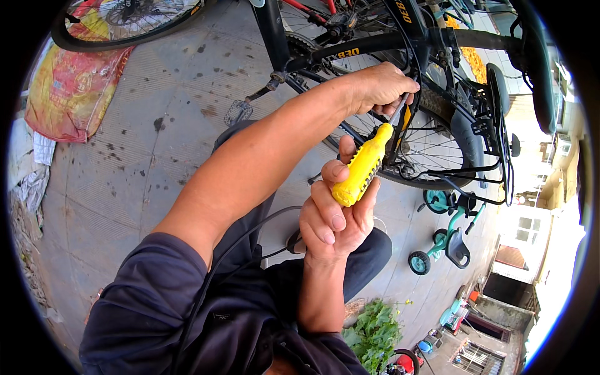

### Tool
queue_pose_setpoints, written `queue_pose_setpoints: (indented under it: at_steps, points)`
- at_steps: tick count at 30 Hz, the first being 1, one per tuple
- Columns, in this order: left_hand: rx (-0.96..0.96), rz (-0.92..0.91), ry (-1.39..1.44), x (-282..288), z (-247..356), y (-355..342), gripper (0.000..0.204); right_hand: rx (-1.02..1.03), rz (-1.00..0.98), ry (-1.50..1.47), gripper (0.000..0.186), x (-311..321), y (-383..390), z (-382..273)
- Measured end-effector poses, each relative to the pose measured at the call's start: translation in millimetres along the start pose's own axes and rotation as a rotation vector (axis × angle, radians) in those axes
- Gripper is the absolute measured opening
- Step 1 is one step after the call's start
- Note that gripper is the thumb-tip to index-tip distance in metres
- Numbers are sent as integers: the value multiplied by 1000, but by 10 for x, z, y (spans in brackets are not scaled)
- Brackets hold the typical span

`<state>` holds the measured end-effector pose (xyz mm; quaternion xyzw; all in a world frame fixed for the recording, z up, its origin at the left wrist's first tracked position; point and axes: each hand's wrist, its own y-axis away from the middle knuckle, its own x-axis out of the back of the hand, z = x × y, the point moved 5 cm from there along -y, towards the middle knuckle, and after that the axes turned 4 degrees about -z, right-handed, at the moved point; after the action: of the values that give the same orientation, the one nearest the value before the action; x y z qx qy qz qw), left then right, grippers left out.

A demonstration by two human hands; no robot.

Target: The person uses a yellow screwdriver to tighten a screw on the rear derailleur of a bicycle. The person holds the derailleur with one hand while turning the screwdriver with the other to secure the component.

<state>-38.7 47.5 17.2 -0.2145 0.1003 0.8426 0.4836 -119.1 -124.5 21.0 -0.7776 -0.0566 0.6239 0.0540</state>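
A screwdriver with a yellow handle [360, 167] and dark ridged grips is in my right hand [337, 215], whose fingers and thumb close around the handle. Its metal shaft [397, 111] points up and away toward the rear part of a black bicycle frame [375, 42]. My left hand [384, 87] reaches across from the left, and its fingers are bent together at the shaft's far end, close to the frame. What those fingers pinch, and the screwdriver's tip, are hidden behind them. Just beyond lies the bicycle's spoked rear wheel [437, 140].
A pedal [238, 113] juts out left of the frame; a black saddle [537, 75] is at upper right. Another wheel [125, 22] lies at upper left beside a red and yellow sack [75, 87]. A teal tricycle [447, 237] and a green plant [375, 328] are to the right.
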Motion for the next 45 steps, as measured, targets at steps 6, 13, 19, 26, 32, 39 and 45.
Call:
queue_pose_setpoints:
  at_steps: [6, 13, 19, 26, 32, 39, 45]
  points:
    - [10, 2, -1, 13, 14, 31, 31, -8, 11, -12, 51, 111, 29, -4]
    - [19, -13, 11, -25, 20, 37, 31, -38, -106, -87, 44, 103, 11, -19]
    - [22, -35, 24, -25, 23, 36, 30, -67, -178, -136, 36, 82, -20, -28]
    - [22, -36, 10, -22, 21, 40, 31, -44, -123, -123, 37, 115, -22, -8]
    - [20, -36, 9, 1, 13, 39, 31, -29, -10, -76, 40, 92, -15, 18]
    - [27, -26, 3, 27, 9, 30, 31, 0, 150, 60, 46, 92, 14, 23]
    - [-15, 33, -71, 39, 50, 60, 33, 28, 246, 118, 47, 57, 26, 29]
